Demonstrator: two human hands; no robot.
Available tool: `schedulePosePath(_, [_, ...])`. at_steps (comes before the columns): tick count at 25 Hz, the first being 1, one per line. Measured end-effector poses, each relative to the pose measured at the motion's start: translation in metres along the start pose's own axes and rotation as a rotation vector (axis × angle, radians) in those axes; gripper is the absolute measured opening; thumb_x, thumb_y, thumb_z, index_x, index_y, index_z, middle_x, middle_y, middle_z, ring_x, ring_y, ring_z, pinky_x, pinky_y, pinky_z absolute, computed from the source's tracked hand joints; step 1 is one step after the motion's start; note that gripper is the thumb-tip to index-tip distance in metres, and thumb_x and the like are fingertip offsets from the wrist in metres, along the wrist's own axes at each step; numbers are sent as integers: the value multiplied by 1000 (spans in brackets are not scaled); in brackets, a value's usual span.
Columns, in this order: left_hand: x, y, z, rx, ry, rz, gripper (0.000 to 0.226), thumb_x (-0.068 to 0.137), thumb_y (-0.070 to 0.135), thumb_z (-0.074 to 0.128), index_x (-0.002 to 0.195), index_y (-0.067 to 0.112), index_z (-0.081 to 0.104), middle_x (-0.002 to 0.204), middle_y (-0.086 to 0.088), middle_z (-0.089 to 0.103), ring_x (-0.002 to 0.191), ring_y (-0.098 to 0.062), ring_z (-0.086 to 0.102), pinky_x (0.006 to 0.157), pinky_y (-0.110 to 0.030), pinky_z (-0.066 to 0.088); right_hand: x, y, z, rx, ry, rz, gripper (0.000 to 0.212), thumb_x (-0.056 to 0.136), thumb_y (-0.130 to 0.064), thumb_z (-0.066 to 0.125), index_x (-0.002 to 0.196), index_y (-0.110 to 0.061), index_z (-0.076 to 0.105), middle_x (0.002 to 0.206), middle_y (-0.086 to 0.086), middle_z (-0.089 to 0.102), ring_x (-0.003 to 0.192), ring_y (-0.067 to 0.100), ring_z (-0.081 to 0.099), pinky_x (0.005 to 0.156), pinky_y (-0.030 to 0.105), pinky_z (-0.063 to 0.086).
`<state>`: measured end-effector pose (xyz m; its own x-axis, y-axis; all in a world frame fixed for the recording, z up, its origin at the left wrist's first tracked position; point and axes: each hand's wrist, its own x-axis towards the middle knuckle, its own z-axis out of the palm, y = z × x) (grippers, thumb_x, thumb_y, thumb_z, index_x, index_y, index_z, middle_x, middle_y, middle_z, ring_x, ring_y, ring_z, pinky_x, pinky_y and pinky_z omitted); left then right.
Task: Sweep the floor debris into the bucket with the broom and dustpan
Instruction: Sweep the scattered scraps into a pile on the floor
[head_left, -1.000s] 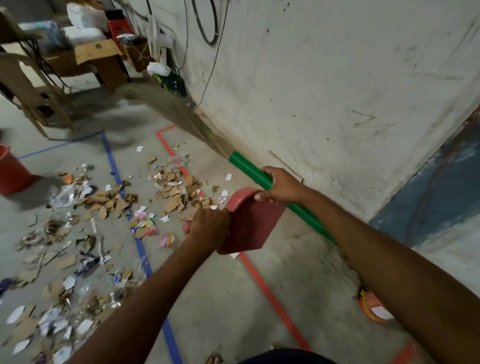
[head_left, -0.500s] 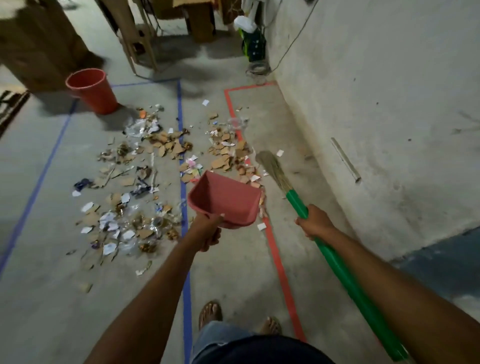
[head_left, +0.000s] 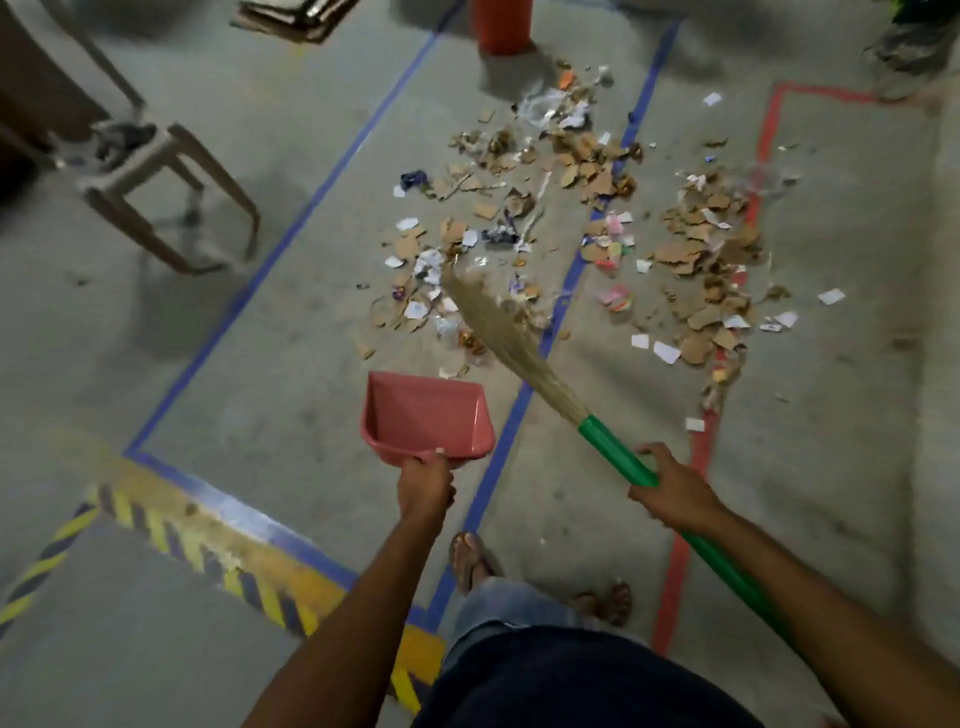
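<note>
My left hand (head_left: 426, 486) grips the handle of a pink dustpan (head_left: 426, 415), held empty with its mouth facing the debris. My right hand (head_left: 670, 486) grips the green handle of a grass broom (head_left: 613, 452); its straw head (head_left: 493, 322) reaches forward and left into the near edge of the debris. Torn cardboard and paper scraps (head_left: 587, 218) lie scattered over the concrete floor across the blue and red tape lines. The orange bucket (head_left: 501, 23) stands at the far edge of the debris, cut off by the top of the view.
A plastic stool (head_left: 171, 192) stands at the left. Blue tape lines (head_left: 291, 228), a red tape line (head_left: 696, 467) and yellow-black hazard tape (head_left: 208, 551) mark the floor. My sandalled feet (head_left: 472, 561) stand just behind the dustpan. Folded cardboard (head_left: 291, 18) lies at top.
The view has swung left and down, away from the wall. The broom head has moved left from the red line into the debris between the blue lines. The dustpan has dropped lower.
</note>
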<state>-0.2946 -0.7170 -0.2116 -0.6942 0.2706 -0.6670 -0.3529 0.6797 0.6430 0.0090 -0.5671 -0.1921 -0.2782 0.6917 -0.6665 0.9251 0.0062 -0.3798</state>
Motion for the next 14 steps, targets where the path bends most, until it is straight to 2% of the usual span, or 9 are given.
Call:
schedulePosePath(2, [19,-28,-36,-49,116,-71,33,96,36,56,102,4,58,78,-13,69,52,-24,61,47,-30,46,11,-37,33,-110,-134,14,30,87,-43,63,111,-27,54,95,8,73,79,28,72,67,37,57])
schedulePosePath(4, [34,-55,-67,-89,181,-124,38,90,39,54,102,3,59,78,-14,68,52,-27,61,49,-31,46,23,-68,67,-243,-161,-39,31,90,-46,59,109,-20,60,109,11,70,96,31,68,72,34,50])
schedulePosePath(7, [51,-94,-101,-116,236,-194,38,90,41,54,97,4,58,76,-16,66,54,-29,59,53,-38,52,41,-109,123,-351,-354,-114,35,87,-41,61,114,-18,57,112,12,69,97,32,67,76,35,51])
schedulePosePath(10, [75,-146,-120,-86,343,-294,51,85,54,55,98,5,61,80,-16,69,64,-37,67,61,-44,59,57,-128,181,-436,-521,-199,38,89,-39,58,121,-19,51,115,12,67,99,34,66,80,38,52])
schedulePosePath(12, [83,-169,-124,-133,360,-340,43,89,49,57,90,6,59,74,-15,67,53,-32,61,55,-38,52,67,-133,217,-504,-530,-276,42,87,-41,54,124,-22,49,116,12,68,100,35,66,79,38,51])
schedulePosePath(14, [91,-182,-124,-184,371,-355,32,98,34,57,86,4,58,69,-17,62,45,-24,50,51,-31,44,82,-134,254,-545,-560,-322,55,87,-40,57,137,-22,41,121,13,67,103,36,66,80,38,51])
